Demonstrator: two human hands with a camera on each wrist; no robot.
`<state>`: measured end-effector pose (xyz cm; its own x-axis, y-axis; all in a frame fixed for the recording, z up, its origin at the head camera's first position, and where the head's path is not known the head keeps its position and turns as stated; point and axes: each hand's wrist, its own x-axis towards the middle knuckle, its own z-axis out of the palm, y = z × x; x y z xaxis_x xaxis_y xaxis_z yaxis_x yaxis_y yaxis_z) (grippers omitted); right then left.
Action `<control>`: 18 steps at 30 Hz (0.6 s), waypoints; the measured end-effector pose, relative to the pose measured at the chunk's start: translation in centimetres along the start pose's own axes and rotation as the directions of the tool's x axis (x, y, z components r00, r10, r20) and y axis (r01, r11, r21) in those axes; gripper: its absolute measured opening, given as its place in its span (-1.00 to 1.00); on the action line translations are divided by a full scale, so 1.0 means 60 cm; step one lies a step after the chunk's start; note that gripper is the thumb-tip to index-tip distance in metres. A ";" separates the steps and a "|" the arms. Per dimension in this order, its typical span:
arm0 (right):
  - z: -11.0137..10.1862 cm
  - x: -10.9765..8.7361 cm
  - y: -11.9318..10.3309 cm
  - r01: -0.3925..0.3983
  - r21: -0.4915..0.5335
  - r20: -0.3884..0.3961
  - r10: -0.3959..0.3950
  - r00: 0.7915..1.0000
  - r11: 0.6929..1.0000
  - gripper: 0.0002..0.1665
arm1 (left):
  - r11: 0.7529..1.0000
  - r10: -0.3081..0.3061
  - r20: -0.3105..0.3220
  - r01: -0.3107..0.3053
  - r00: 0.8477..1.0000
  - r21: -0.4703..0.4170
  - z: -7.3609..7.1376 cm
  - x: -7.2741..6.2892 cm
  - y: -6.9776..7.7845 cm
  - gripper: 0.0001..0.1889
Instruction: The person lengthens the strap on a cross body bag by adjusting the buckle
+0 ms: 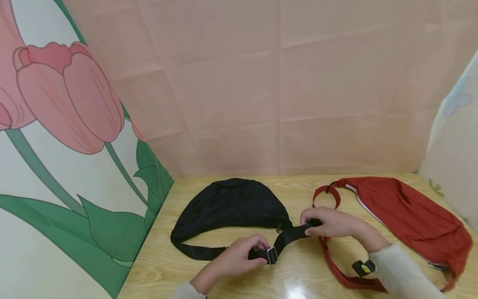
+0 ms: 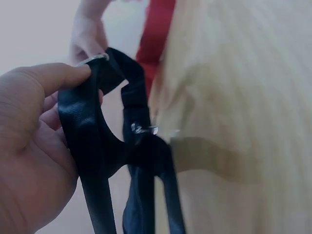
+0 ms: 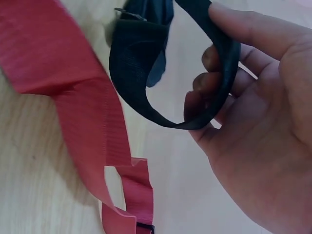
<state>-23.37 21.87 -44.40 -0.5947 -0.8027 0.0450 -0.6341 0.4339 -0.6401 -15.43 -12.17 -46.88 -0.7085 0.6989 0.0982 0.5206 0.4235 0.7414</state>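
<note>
A black waist bag (image 1: 231,203) lies on the table, its curved body to the back and its strap running along the front. My left hand (image 1: 242,255) pinches the black strap right beside a metal slider buckle (image 1: 272,255). Further along the same strap (image 1: 289,236), my right hand (image 1: 328,222) grips it between thumb and fingers, near the bag's right end. In the right wrist view the strap (image 3: 134,83) bends in a loop from the fingers, and the left wrist view shows the thumb pressed on the strap (image 2: 80,122) by the buckle.
A red waist bag (image 1: 410,216) lies at the right, its red strap (image 1: 336,270) curving under and in front of my right forearm. A black buckle piece with a yellow mark (image 1: 364,268) is by the right sleeve. Behind the wooden table (image 1: 157,265) hangs a plain cloth (image 1: 280,104).
</note>
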 end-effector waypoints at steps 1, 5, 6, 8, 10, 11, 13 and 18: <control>0.002 0.000 0.000 0.003 -0.001 0.014 -0.003 1.000 1.000 -0.88 | 1.000 0.001 0.020 -0.002 1.000 0.022 0.004 -0.001 -0.001 -0.73; 0.012 0.001 -0.002 0.012 -0.018 0.048 -0.011 0.999 1.000 -0.88 | 0.995 0.015 0.076 -0.022 0.997 0.093 0.018 -0.003 -0.004 -0.73; 0.015 0.002 -0.002 0.013 -0.030 0.053 -0.011 0.999 0.999 -0.88 | 0.993 0.022 0.083 -0.031 0.996 0.113 0.022 -0.004 -0.005 -0.73; 0.022 0.004 -0.002 0.011 -0.065 0.060 -0.007 0.998 0.998 -0.89 | 0.987 0.034 0.099 -0.049 0.995 0.153 0.029 -0.004 -0.006 -0.75; 0.029 0.007 -0.001 0.010 -0.109 0.068 -0.003 0.998 0.994 -0.90 | 0.978 0.039 0.111 -0.061 0.993 0.200 0.036 -0.005 -0.008 -0.77; 0.033 0.008 -0.001 0.016 -0.131 0.070 -0.007 0.997 0.991 -0.90 | 0.973 0.040 0.117 -0.065 0.992 0.221 0.039 -0.005 -0.009 -0.79; 0.041 0.011 0.001 0.028 -0.169 0.078 -0.015 0.997 0.985 -0.91 | 0.965 0.035 0.127 -0.067 0.991 0.253 0.045 -0.006 -0.010 -0.81; 0.057 0.016 0.003 0.051 -0.231 0.077 -0.034 0.996 0.971 -0.88 | 0.960 -0.016 0.158 -0.028 0.987 0.277 0.057 -0.009 -0.009 -0.85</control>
<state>-22.35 19.79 -47.05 -0.5328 -0.8462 0.0076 -0.7609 0.4751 -0.4420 -13.72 -10.82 -49.61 -0.6327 0.7741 -0.0199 0.6523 0.5466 0.5251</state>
